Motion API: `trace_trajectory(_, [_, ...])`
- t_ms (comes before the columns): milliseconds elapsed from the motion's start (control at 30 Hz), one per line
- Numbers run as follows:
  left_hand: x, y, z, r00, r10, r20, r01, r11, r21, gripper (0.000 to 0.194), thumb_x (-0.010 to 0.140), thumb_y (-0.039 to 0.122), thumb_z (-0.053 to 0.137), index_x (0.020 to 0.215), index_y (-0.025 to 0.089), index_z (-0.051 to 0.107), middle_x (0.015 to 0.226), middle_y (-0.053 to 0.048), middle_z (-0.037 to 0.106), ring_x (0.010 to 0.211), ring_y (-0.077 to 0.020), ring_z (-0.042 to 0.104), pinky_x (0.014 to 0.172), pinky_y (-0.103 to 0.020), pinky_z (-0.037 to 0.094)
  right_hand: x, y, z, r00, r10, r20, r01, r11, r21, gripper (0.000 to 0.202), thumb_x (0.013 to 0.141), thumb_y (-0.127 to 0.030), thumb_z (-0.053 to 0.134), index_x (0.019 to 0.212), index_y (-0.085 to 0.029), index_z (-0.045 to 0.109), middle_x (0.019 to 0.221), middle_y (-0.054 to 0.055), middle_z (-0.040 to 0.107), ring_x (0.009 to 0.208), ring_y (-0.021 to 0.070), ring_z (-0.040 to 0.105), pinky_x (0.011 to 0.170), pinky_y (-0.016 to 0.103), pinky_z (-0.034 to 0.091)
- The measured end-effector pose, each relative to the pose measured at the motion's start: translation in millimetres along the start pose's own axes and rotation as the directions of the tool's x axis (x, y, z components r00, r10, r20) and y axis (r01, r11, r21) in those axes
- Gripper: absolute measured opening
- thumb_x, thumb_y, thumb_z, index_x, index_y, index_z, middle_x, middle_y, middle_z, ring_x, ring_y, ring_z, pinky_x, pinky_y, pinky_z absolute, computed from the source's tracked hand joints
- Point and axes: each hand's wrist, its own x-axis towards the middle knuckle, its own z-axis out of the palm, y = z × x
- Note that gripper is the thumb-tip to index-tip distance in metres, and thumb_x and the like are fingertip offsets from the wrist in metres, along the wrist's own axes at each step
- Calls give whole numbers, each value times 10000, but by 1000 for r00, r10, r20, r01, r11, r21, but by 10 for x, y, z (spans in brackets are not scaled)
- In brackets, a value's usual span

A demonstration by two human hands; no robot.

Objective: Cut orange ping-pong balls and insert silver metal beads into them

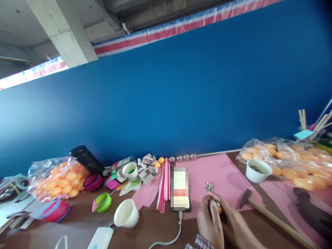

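My left hand [209, 218] and my right hand [233, 218] are close together at the front of the pink sheet [210, 169]. Their fingers are closed around a shiny round metal ball [218, 206], mostly hidden by the fingers, with silver and golden reflections on it. Just beyond the fingertips lies a small pile of silver beads [209, 186]. At the sheet's back edge, several shiny silver balls [186, 158] sit in a row. A hammer [269, 212] with a wooden handle lies right of my right hand, its dark head on the sheet.
Left of my hands lies a phone [181, 190] with a cable. A white cup [256, 171] holding small dark pieces stands at right, near a bag of orange balls [303, 166]. Another white cup [126, 214], pink strips [164, 186] and a power bank [101, 238] are at left.
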Motion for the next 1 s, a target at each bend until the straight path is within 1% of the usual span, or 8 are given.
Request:
trace_trajectory(133, [-1, -10, -5, 1000, 4, -5, -4, 1000, 20, 412, 840, 424, 303, 946, 123, 564, 882, -107, 629, 809, -177, 575, 749, -275, 433, -1, -6, -8, 1000, 5, -3, -5, 1000, 3, 494, 751, -263, 457, 1237, -226, 373, 1233, 80, 499, 1104, 195, 492, 901, 316, 429])
trace_trajectory(300, [-2, -60, -1, 1000, -3, 3, 3, 1000, 18, 417, 835, 429, 316, 968, 122, 565, 900, -111, 629, 825, -184, 574, 752, -281, 438, -6, 29, 17, 1000, 12, 1, -12, 1000, 13, 499, 758, -271, 451, 1245, -227, 354, 1240, 97, 488, 1112, 209, 484, 909, 348, 423])
trace_trajectory(533, [0, -127, 54, 998, 2, -64, 0, 1000, 30, 429, 829, 439, 317, 963, 126, 578, 901, -114, 631, 825, -190, 573, 754, -287, 436, -11, 27, 23, 1000, 11, -2, -11, 1000, 6, 493, 762, -261, 441, 1247, -228, 355, 1232, 95, 496, 1103, 207, 492, 905, 337, 424])
trace_trajectory(700, [3, -133, 55, 998, 11, -61, -10, 1000, 23, 433, 829, 447, 310, 940, 131, 583, 866, -103, 634, 788, -184, 578, 722, -278, 440, -28, 90, 48, 1000, 8, -23, -8, 1000, 10, 499, 747, -265, 453, 1239, -225, 379, 1225, 85, 506, 1100, 213, 494, 895, 327, 432])
trace_trajectory(800, [3, -135, 51, 997, 17, -69, -15, 1000, 24, 446, 826, 459, 306, 936, 128, 584, 867, -105, 634, 792, -185, 577, 735, -281, 436, -34, 120, 57, 1000, 11, -21, -11, 1000, 4, 501, 756, -282, 449, 1247, -230, 365, 1226, 88, 503, 1106, 214, 489, 900, 338, 429])
trace_trajectory(933, [4, -142, 57, 998, 4, -66, -4, 1000, 8, 452, 823, 466, 310, 941, 124, 582, 870, -109, 633, 797, -185, 574, 736, -280, 437, -26, 94, 32, 1000, 14, 6, -14, 1000, -4, 508, 761, -284, 453, 1255, -222, 353, 1224, 97, 504, 1088, 209, 504, 894, 329, 433])
trace_trajectory(1000, [6, -141, 61, 998, -1, -67, 2, 1000, 9, 455, 823, 465, 312, 952, 121, 579, 883, -114, 633, 813, -189, 572, 746, -285, 435, -23, 82, 24, 1000, 11, -5, -11, 1000, -9, 501, 756, -281, 459, 1245, -222, 371, 1211, 89, 518, 1068, 206, 521, 877, 312, 446])
